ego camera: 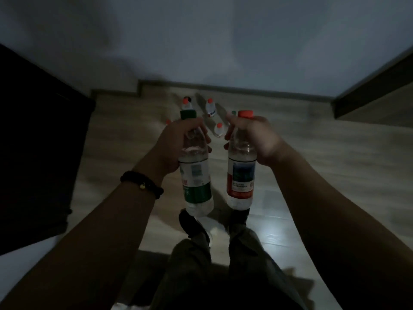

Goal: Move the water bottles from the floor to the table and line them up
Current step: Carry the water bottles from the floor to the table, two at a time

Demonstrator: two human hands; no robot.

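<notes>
My left hand (176, 144) grips the neck of a clear water bottle with a green cap and green label (196, 182), held upright above the floor. My right hand (252, 139) grips the neck of a second bottle with a red cap and red label (241, 182). Further off, several bottles stand on the wooden floor near the wall: a red-capped one at the back left (186, 105), another beside it (210, 109), and a nearer one (219, 130) between my hands. Two more caps peek out behind my hands.
A dark piece of furniture (38, 139) fills the left side. A dark ledge or frame (375, 92) runs along the upper right. A pale wall (223, 41) rises behind the bottles. My legs and shoes (194, 222) are below the held bottles. The room is dim.
</notes>
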